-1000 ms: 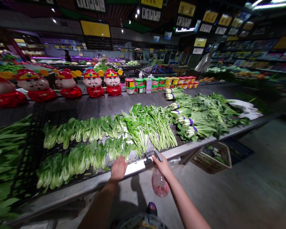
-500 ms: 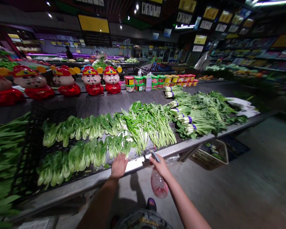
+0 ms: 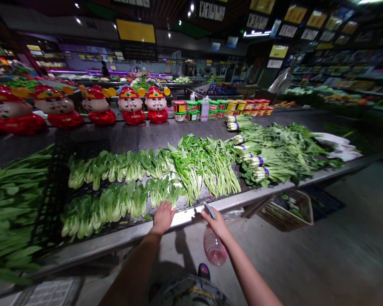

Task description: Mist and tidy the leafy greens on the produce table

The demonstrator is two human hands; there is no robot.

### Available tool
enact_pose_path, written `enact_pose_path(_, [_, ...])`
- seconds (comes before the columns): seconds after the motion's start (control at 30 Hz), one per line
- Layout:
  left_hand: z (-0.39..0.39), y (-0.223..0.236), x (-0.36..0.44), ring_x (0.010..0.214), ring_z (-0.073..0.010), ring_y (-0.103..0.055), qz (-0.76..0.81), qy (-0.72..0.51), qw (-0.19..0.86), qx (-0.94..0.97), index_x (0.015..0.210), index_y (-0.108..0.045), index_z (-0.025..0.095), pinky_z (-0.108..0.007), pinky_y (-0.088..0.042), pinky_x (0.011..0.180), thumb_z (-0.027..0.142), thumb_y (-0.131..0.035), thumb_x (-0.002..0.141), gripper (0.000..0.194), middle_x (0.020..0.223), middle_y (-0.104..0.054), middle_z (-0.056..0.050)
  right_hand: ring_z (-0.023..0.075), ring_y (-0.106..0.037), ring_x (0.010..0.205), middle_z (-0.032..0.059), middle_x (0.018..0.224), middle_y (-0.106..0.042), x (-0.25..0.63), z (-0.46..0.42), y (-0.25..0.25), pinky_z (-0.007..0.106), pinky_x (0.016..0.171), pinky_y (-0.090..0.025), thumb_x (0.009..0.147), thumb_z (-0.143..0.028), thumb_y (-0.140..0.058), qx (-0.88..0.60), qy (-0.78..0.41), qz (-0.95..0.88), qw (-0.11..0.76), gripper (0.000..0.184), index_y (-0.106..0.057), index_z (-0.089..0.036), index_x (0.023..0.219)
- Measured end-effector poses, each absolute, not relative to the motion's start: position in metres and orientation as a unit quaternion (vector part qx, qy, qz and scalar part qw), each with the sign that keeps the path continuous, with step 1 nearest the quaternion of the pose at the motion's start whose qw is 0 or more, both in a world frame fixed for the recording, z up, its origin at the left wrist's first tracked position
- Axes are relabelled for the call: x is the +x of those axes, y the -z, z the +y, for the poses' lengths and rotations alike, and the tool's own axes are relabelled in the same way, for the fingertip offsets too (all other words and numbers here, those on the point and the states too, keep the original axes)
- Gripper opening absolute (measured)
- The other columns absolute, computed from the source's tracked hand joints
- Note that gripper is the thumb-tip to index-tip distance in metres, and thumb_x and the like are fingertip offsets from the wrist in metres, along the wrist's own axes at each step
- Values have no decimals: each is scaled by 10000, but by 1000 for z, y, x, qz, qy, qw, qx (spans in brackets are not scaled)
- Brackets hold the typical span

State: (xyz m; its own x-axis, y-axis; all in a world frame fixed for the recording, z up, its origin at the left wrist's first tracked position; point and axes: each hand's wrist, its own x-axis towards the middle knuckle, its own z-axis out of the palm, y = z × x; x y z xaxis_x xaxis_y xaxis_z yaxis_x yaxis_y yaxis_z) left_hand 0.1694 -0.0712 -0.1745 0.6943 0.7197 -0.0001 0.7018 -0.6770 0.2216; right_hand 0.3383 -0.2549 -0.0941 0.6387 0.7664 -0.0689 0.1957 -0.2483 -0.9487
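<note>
From my remote seat I read the layout as greens ahead, bottle on my near side, with the metal rim of the tabletop (image 3: 242, 199) between them. The right hand (image 3: 214, 221) is wrapped around the neck of a clear, pinkish bottle (image 3: 215, 250) with a grey piece at its top; whether a finger presses that piece I cannot tell. The bottle hangs just outside the rim, its long axis running from the top, nearest the greens, down and back toward the body, base leaning slightly right. The left hand (image 3: 164, 217) lies palm down at the rim, fingers a little spread, gripping nothing I can see. Straight ahead of its fingertips is the right end of the front row of small cabbages (image 3: 138, 199), root ends facing me; contact there is unclear. Of the two, the left hand is nearer to that row, while the loose long stems (image 3: 218, 172) lie ahead of the right hand, cut ends also toward me.
</note>
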Motion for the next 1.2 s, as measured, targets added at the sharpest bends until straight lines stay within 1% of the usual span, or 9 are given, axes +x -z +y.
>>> enact_pose_path(0.13, [-69, 159, 163, 1429, -275, -369, 387, -49, 112, 914, 1346, -561, 123, -447, -311, 1170, 331, -369, 985, 459, 1468, -519, -123, 235, -605, 733, 61, 760, -669, 335, -249, 94, 337, 634, -493, 717, -678, -613, -730, -288, -333, 522, 497, -658, -190, 799])
enact_pose_path(0.27, [-63, 152, 150, 1420, -283, -383, 422, -63, 92, 900, 1323, -578, 145, -484, -299, 1167, 306, -374, 986, 425, 1447, -542, -133, 224, -596, 704, 40, 705, -642, 329, -242, 96, 334, 631, -489, 714, -677, -611, -728, -297, -343, 514, 483, -644, -198, 766])
enact_pose_path(0.4, [-58, 160, 136, 1420, -304, -379, 455, -56, 67, 886, 1350, -556, 120, -479, -311, 1158, 321, -375, 987, 453, 1472, -505, -161, 213, -579, 661, 16, 631, -605, 322, -236, 99, 323, 605, -477, 716, -654, -611, -729, -302, -350, 505, 448, -607, -206, 718])
enact_pose_path(0.53, [-60, 173, 130, 1409, -311, -398, 467, -53, 57, 881, 1347, -567, 107, -495, -325, 1154, 339, -354, 991, 476, 1445, -528, -173, 215, -577, 638, 9, 588, -592, 319, -232, 101, 333, 611, -484, 741, -618, -598, -729, -299, -364, 497, 410, -601, -212, 685])
enact_pose_path(0.67, [-62, 182, 130, 1383, -313, -437, 465, -78, 56, 880, 1330, -593, 115, -497, -351, 1144, 334, -343, 985, 480, 1417, -558, -166, 236, -617, 707, 45, 711, -673, 320, -223, 95, 373, 709, -510, 740, -616, -610, -723, -270, -379, 510, 435, -685, -192, 799])
enact_pose_path(0.77, [-62, 188, 129, 1351, -310, -480, 467, -90, 51, 878, 1319, -606, 126, -493, -388, 1119, 338, -346, 979, 478, 1398, -578, -159, 246, -636, 758, 66, 801, -709, 323, -209, 81, 389, 766, -511, 739, -618, -627, -709, -256, -397, 524, 461, -709, -184, 869])
enact_pose_path(0.87, [-61, 191, 129, 1332, -302, -504, 465, -93, 42, 880, 1303, -618, 125, -483, -412, 1100, 331, -346, 976, 473, 1382, -594, -155, 231, -620, 712, 49, 750, -691, 324, -191, 60, 367, 711, -505, 757, -618, -621, -698, -250, -421, 522, 434, -697, -195, 818])
enact_pose_path(1.03, [-62, 191, 128, 1310, -288, -529, 457, -90, 26, 884, 1274, -636, 123, -441, -429, 1091, 324, -318, 984, 475, 1351, -623, -150, 215, -596, 677, 43, 759, -670, 327, -158, 29, 346, 648, -485, 780, -611, -604, -689, -255, -432, 522, 426, -693, -205, 875])
enact_pose_path(1.2, [-62, 193, 128, 1296, -297, -541, 453, -95, 29, 886, 1242, -657, 111, -421, -436, 1094, 320, -296, 983, 491, 1298, -661, -155, 207, -583, 647, 37, 717, -648, 331, -136, 23, 343, 609, -482, 783, -614, -590, -687, -250, -424, 534, 437, -689, -204, 897])
